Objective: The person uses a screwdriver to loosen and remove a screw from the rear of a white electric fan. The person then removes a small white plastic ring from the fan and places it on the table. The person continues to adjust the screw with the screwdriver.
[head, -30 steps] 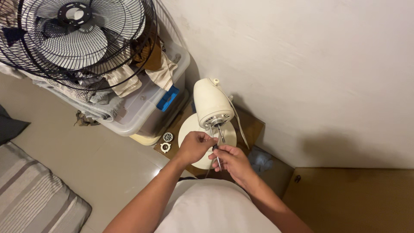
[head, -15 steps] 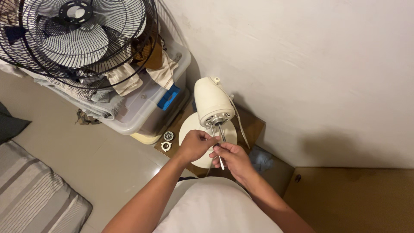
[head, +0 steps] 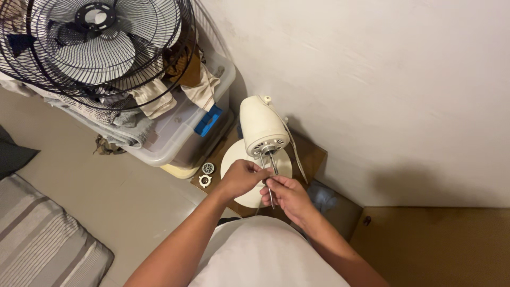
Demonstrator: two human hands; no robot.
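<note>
Right under the cream fan motor (head: 264, 127) on its round base (head: 241, 196), your left hand (head: 241, 178) and right hand (head: 287, 195) are both pinched around a thin metal rod (head: 270, 197) by the shaft (head: 273, 162).

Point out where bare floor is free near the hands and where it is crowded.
Free: grey floor between the striped mat and the storage bin. Crowded: by the fan motor and its round base, where both hands meet; two small round parts lie left of them.
</note>
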